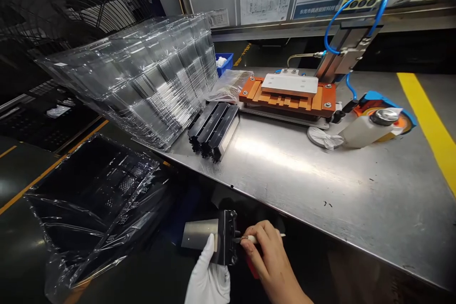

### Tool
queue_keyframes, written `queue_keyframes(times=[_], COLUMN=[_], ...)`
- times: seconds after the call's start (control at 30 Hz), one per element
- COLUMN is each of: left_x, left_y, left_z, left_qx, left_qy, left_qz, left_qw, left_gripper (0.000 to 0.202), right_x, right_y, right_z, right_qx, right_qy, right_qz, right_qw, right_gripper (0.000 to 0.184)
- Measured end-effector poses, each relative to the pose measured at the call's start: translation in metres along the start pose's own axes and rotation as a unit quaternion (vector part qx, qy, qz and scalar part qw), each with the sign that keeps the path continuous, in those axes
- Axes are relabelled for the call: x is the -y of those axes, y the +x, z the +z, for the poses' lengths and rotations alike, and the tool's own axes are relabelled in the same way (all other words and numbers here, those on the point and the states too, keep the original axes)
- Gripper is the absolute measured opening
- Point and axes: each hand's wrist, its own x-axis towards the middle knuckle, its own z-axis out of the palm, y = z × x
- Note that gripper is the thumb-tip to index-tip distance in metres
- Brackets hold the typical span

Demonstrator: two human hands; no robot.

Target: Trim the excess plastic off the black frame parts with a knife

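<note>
White-gloved, our left hand (209, 279) grips a black housing (222, 233); our right hand (270, 255) pinches a pale-handled tool (251, 239), seemingly trimming; the next stroke likely needs steadiness.

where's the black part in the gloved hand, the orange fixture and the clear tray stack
Black part (222, 233), head view: its dark body
Orange fixture (280, 99), head view: front middle
Clear tray stack (151, 80), head view: middle of near side

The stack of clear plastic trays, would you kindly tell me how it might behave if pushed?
The tray stack would probably flex, as its layers look thin. Those glossy layers might slide over one another. Being tall, it could tip.
</note>
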Motion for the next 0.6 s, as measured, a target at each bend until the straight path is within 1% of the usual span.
queue_keyframes(times=[0.07,0.1,0.17,0.2,0.23,0.27,0.3,0.33,0.37,0.4,0.43,0.47,0.5,0.6], left_x=[0.003,0.004,0.004,0.003,0.003,0.002,0.001,0.001,0.001,0.001,0.001,0.001,0.000,-0.004], left_y=[0.001,0.001,-0.001,-0.003,-0.004,-0.006,-0.007,-0.008,-0.009,-0.010,-0.010,-0.011,-0.012,-0.015], left_z=[0.006,0.007,0.003,-0.001,-0.006,-0.011,-0.015,-0.016,-0.016,-0.014,-0.010,-0.005,0.000,0.015], left_qx=[-0.024,-0.031,-0.016,0.002,0.020,0.035,0.042,0.043,0.042,0.043,0.046,0.047,0.047,0.041], left_qy=[-0.014,-0.018,-0.011,-0.003,0.006,0.015,0.020,0.023,0.024,0.022,0.020,0.017,0.018,0.030], left_qz=[0.011,0.004,-0.005,-0.003,0.006,0.024,0.047,0.065,0.072,0.073,0.071,0.066,0.060,0.043], left_qw=[1.000,0.999,1.000,1.000,1.000,0.999,0.998,0.997,0.996,0.996,0.996,0.997,0.997,0.998], left_gripper=[0.021,0.021,0.020,0.022,0.026,0.034,0.042,0.048,0.049,0.046,0.041,0.035,0.029,0.026], right_x=[-0.003,-0.005,-0.008,-0.010,-0.010,-0.011,-0.010,-0.009,-0.007,-0.004,-0.001,0.003,0.006,0.012], right_y=[0.003,0.005,0.008,0.009,0.009,0.008,0.008,0.007,0.005,0.004,0.004,0.004,0.004,0.005], right_z=[0.001,0.000,-0.003,-0.006,-0.009,-0.011,-0.013,-0.015,-0.016,-0.016,-0.016,-0.015,-0.014,-0.010], right_qx=[-0.084,-0.130,-0.213,-0.231,-0.223,-0.191,-0.137,-0.069,-0.001,0.054,0.092,0.115,0.124,0.107], right_qy=[-0.021,-0.025,-0.011,0.008,0.037,0.076,0.119,0.160,0.190,0.205,0.202,0.186,0.163,0.093], right_qz=[-0.041,-0.062,-0.082,-0.079,-0.067,-0.045,-0.016,0.015,0.037,0.049,0.050,0.038,0.021,-0.029], right_qw=[0.995,0.989,0.974,0.970,0.972,0.978,0.983,0.985,0.981,0.976,0.974,0.975,0.979,0.990], right_gripper=[0.026,0.024,0.020,0.020,0.022,0.026,0.032,0.040,0.047,0.052,0.054,0.055,0.055,0.049])
